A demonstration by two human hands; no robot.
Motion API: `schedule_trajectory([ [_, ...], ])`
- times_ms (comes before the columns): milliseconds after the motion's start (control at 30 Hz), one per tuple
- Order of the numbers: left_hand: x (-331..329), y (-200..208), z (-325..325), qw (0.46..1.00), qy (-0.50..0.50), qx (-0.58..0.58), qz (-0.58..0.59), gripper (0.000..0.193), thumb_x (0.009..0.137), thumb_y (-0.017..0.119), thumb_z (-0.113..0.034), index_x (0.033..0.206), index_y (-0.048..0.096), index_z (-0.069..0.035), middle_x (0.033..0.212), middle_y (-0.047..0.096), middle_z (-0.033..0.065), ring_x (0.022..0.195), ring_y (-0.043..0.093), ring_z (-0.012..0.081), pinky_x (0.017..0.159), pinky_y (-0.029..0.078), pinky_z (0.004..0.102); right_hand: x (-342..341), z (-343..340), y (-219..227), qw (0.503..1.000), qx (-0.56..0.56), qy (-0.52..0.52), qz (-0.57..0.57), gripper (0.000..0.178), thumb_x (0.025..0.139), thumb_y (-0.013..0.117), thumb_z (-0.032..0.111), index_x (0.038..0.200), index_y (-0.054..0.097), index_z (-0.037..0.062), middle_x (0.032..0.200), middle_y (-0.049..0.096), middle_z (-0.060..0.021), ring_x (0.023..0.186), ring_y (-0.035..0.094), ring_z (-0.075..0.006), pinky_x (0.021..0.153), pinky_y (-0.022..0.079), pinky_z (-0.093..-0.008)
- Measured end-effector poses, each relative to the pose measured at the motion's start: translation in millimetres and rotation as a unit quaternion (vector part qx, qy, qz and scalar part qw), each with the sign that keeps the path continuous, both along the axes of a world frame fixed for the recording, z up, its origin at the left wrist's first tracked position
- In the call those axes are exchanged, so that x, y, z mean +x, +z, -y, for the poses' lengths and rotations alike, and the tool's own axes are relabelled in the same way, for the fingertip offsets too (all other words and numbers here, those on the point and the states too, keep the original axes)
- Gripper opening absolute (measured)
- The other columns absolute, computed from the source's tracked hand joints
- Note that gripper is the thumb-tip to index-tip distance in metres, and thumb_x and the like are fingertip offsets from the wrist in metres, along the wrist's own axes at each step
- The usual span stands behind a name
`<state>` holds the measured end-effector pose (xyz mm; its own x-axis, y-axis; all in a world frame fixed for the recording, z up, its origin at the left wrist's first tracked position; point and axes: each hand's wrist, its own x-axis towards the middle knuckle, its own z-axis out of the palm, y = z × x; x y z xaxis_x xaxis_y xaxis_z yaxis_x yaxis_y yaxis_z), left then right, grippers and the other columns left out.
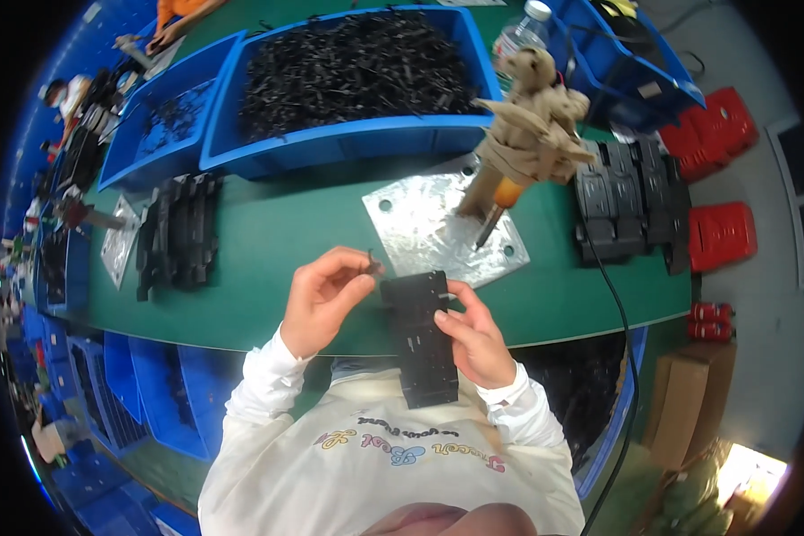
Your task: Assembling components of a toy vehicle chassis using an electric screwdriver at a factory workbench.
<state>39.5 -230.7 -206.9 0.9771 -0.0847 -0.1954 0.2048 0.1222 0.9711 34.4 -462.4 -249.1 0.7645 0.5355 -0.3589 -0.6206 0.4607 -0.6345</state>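
Observation:
My right hand (479,338) grips the right edge of a long flat black plastic part (422,348), thumb on its face. The part hangs over the table's near edge, in front of my body. At its upper left, my left hand (329,299) pinches a small dark piece (372,263) between thumb and fingertips. That piece is held slightly apart from the larger part, and its exact kind is too small to make out. Just beyond both hands lies a metal plate (411,214). Over it a soldering iron-like tool with an orange section (506,193) points down from a cloth-wrapped stand (534,134).
A large blue bin (348,143) full of small black pieces stands at the back, with a smaller blue bin (121,161) beside it. Stacked black parts sit left (180,234) and right (612,201). A black cable (618,304) hangs at the right. Co-workers sit further left.

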Motion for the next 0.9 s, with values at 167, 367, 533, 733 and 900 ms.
schedule_trajectory([
  [167,-10.4,12.3,28.9,0.922,0.005,0.308,0.234,0.027,0.075,0.075,0.005,0.1,0.073,-0.004,0.088,0.059,0.0078,0.076,0.062,0.0169,0.067,0.05,0.0279,-5.8,-1.7,7.4,0.999,-0.015,-0.032,0.036,0.046,0.097,0.051,0.003,0.14,0.034,0.0045,0.119,0.062,-0.0145,0.109,0.06,-0.0168,0.093,0.048,-0.0299],
  [367,-9.3,1.5,45.2,0.87,0.02,0.36,0.336,0.034,0.066,0.079,0.005,0.098,0.072,-0.005,0.085,0.061,0.0069,0.073,0.06,0.0224,0.062,0.05,0.031,-11.9,-2.6,18.8,0.993,-0.042,-0.052,0.102,0.051,0.095,0.046,-0.003,0.143,0.03,0.0024,0.123,0.059,-0.0161,0.111,0.058,-0.0174,0.095,0.047,-0.0294],
  [533,-8.3,2.0,48.7,0.83,0.019,0.408,0.38,0.034,0.065,0.078,0.007,0.096,0.072,-0.006,0.081,0.059,0.0046,0.07,0.056,0.0213,0.058,0.046,0.0311,-13.7,1.2,20.0,0.986,-0.073,-0.046,0.14,0.053,0.095,0.046,-0.004,0.144,0.027,0.001,0.126,0.058,-0.0168,0.114,0.057,-0.0179,0.096,0.046,-0.0298],
  [733,-7.0,5.5,51.3,0.822,-0.002,0.426,0.377,0.034,0.065,0.076,0.009,0.095,0.073,-0.006,0.08,0.057,0.0039,0.07,0.055,0.0203,0.058,0.046,0.0305,-15.9,3.5,20.6,0.986,-0.062,-0.052,0.145,0.052,0.095,0.046,-0.004,0.144,0.028,0.0004,0.126,0.058,-0.0165,0.114,0.057,-0.0179,0.097,0.046,-0.0304],
  [900,-9.0,10.7,55.6,0.815,-0.01,0.441,0.375,0.035,0.063,0.077,0.01,0.094,0.073,-0.006,0.079,0.057,0.0047,0.069,0.055,0.0208,0.058,0.046,0.0312,-16.6,6.7,21.0,0.985,-0.081,-0.045,0.149,0.052,0.094,0.046,-0.004,0.143,0.029,-0.0001,0.125,0.058,-0.0157,0.113,0.058,-0.0171,0.097,0.046,-0.0302],
])
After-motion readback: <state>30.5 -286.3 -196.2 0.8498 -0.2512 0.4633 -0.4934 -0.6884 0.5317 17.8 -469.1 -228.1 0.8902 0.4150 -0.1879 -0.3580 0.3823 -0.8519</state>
